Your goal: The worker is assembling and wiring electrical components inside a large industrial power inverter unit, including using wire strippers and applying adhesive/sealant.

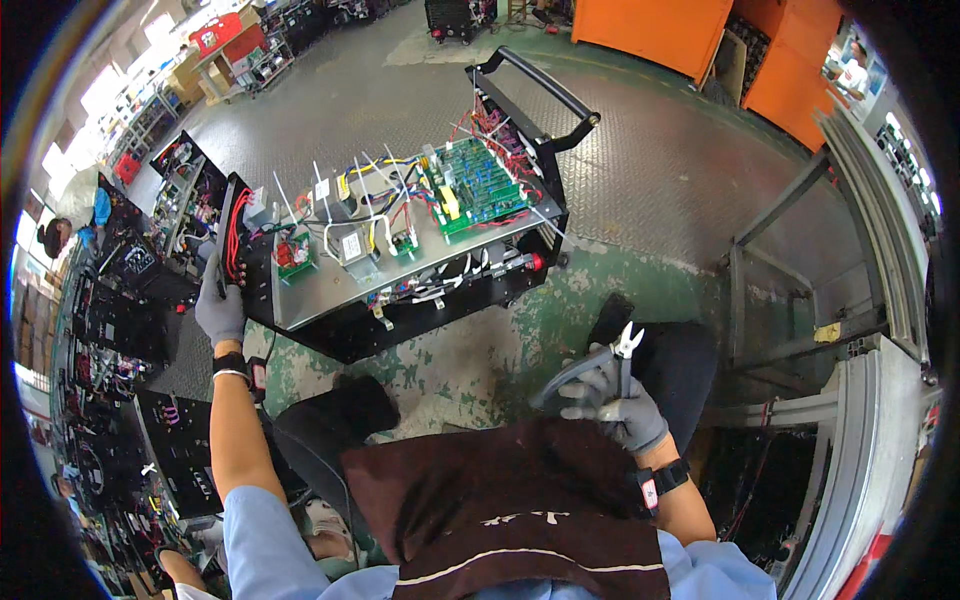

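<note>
In front of me on the floor stands an open electrical machine with a bare metal top plate (320,292). A green circuit board (478,185), transformers and loose wires sit on top of it. My left hand (220,312), in a grey glove, grips the edge of the machine's black end panel (262,285), beside a bundle of red wires (235,232). Over my right thigh, my gloved right hand (632,418) holds a pair of diagonal cutters (627,345). Their jaws point up and away from the machine, and the dark handles are spread apart.
A black carrying handle (545,88) rises from the machine's far end. Several similar open machines (165,440) crowd the left side. To my right stands a metal frame (800,250). Orange cabinets (650,35) are at the back. Another person (60,235) is at far left.
</note>
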Motion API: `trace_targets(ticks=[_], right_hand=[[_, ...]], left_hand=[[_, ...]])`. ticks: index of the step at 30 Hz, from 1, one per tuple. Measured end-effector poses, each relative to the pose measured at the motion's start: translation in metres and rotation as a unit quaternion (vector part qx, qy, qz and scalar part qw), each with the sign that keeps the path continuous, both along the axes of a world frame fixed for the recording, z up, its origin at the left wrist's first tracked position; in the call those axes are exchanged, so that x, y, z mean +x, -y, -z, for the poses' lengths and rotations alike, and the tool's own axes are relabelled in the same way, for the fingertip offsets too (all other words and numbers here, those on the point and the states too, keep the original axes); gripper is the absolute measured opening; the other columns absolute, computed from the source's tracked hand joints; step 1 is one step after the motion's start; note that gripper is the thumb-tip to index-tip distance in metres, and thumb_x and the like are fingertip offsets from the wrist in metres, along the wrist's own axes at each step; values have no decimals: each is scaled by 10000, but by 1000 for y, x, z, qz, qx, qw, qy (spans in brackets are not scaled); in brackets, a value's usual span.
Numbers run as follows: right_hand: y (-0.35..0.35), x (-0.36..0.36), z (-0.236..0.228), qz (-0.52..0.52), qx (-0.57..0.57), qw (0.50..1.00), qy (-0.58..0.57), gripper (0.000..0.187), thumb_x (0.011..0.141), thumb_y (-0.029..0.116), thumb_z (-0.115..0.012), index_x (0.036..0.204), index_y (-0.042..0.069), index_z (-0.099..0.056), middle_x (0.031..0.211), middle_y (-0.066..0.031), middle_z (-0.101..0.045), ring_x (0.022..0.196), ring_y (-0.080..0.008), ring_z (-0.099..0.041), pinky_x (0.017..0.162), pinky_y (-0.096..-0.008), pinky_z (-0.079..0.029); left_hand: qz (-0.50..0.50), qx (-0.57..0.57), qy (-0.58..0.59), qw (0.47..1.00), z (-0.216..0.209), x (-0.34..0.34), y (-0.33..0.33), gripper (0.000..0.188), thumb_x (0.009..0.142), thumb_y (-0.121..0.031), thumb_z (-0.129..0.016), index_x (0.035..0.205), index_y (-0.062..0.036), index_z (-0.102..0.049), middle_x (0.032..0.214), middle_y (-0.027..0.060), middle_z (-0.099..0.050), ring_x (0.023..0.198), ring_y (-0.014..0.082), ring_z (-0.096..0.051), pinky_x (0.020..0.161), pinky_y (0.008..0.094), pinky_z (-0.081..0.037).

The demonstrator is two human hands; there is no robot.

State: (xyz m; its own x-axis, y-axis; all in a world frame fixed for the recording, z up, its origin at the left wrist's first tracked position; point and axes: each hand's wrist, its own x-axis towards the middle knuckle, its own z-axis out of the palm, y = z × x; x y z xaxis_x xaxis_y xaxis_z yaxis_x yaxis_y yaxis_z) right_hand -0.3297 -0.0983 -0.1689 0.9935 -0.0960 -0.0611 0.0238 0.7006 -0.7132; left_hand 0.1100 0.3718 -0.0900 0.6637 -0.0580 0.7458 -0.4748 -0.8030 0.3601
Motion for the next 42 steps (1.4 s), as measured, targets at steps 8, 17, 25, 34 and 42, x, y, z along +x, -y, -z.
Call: trace_targets(ticks=[8, 17, 25, 34, 42], right_hand=[[44, -4, 11, -45, 75, 996, 11, 945, 669, -15, -622, 1543, 142, -299, 1537, -144, -408, 1401, -387, -406, 1064, -628, -409], [58, 22, 34, -91, 134, 987, 22, 968, 665, -20, -636, 1545, 214, -307, 1550, -135, -400, 1438, -400, -348, 1077, -666, -374], [74, -1, 39, -75, 155, 985, 1, 1067, 594, -3, -687, 1563, 165, -273, 1484, -210, -448, 1365, -407, -431, 1083, -630, -379], [72, -6, 40, -63, 180, 981, -27, 1002, 624, 28, -648, 1554, 154, -299, 1461, -217, -468, 1310, -412, -475, 1072, -623, -396], [73, 61, 31, -132, 198, 970, -52, 1098, 568, 10, -634, 1580, 180, -242, 1461, -242, -461, 1302, -465, -472, 1072, -636, -397]], left_hand=[[107, -166, -115, 974, -9, 6, 7, 787, 759, 9, -608, 1509, -145, -425, 1473, 149, -519, 1366, 275, -495, 1101, 350, -400], [74, -666, -293, 682, 109, -96, 229, 425, 871, -179, -661, 1234, -40, -488, 1089, 126, -574, 974, 247, -580, 889, 420, -485], [225, -832, -375, 342, 175, -44, 352, 635, 974, -552, -418, 1394, -75, -447, 1452, 164, -437, 1405, 338, -363, 1116, 581, -374], [157, -795, -385, 442, 186, -39, 358, 557, 1043, -387, -363, 1431, 11, -323, 1509, 201, -344, 1377, 373, -392, 1108, 570, -411], [119, -766, -416, 475, 175, -45, 350, 588, 1063, -471, -348, 1392, 15, -382, 1384, 232, -447, 1263, 384, -490, 1027, 549, -488]])
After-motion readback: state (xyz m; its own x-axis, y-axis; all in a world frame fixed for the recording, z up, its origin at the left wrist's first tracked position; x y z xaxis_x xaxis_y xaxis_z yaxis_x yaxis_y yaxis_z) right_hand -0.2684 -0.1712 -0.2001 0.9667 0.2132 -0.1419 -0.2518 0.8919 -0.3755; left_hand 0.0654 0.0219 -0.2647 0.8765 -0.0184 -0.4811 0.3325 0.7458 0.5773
